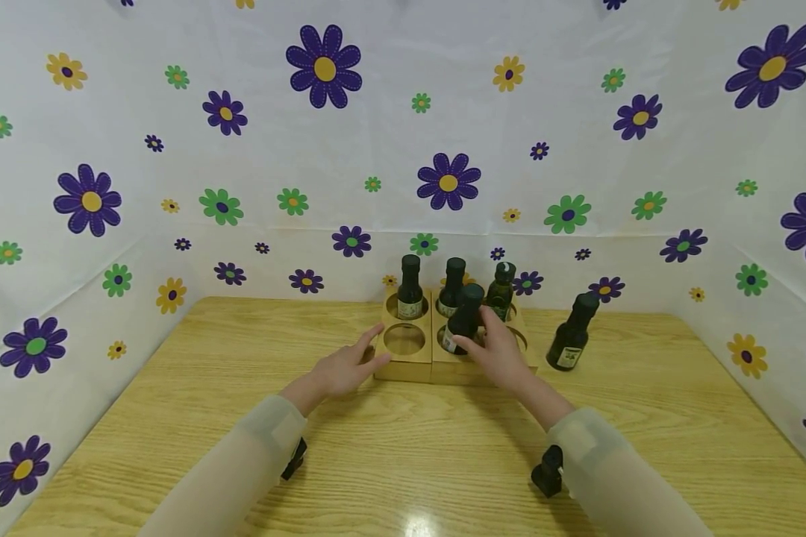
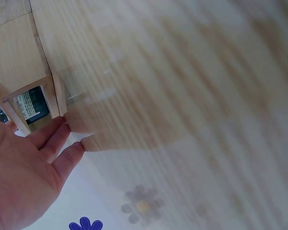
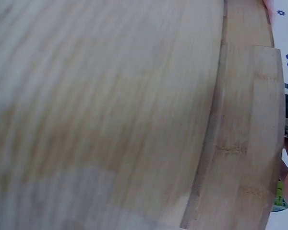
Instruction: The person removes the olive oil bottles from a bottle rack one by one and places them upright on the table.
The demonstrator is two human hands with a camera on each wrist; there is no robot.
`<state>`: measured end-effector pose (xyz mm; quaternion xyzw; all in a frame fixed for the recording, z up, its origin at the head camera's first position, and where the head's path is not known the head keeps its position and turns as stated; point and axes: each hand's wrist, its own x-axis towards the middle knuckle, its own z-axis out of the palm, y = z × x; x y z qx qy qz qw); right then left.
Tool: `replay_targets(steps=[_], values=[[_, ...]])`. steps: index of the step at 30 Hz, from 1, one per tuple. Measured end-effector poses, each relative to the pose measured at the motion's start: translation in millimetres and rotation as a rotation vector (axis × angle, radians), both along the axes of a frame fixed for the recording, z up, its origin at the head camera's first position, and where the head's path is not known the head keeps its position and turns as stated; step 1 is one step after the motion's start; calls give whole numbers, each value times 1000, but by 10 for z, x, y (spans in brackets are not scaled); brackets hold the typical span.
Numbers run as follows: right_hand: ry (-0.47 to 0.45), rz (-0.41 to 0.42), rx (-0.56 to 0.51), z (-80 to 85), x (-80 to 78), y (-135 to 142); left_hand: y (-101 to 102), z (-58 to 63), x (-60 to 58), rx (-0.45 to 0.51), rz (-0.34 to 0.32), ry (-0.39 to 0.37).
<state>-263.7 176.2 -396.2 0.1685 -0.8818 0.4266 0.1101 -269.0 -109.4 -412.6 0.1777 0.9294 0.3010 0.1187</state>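
A wooden bottle holder (image 1: pixel 403 371) with round holes stands toward the back of the table. My right hand (image 1: pixel 499 350) grips a dark bottle (image 1: pixel 471 302), which leans slightly, its lower end in a front hole. My left hand (image 1: pixel 340 371) rests its outstretched fingers against the holder's left side; in the left wrist view the fingers (image 2: pixel 50 143) lie beside its open end. Three dark bottles stand in the back row: one at the left (image 1: pixel 410 287), one in the middle (image 1: pixel 453 287) and one at the right (image 1: pixel 501 289). No bottle sits in the front-left hole.
Another dark bottle (image 1: pixel 573 333) with a pale label stands on the wooden table (image 1: pixel 403 447), right of the holder. Behind the table hangs a white cloth (image 1: pixel 376 149) printed with flowers, which also covers both sides.
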Motion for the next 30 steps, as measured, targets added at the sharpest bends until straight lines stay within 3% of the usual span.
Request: replay_targets(steps=[14, 30], values=[[31, -26, -62, 203, 28, 73, 9, 2, 9, -21, 12, 12], [53, -37, -70, 438, 225, 275, 3, 3, 9, -20, 10, 18]])
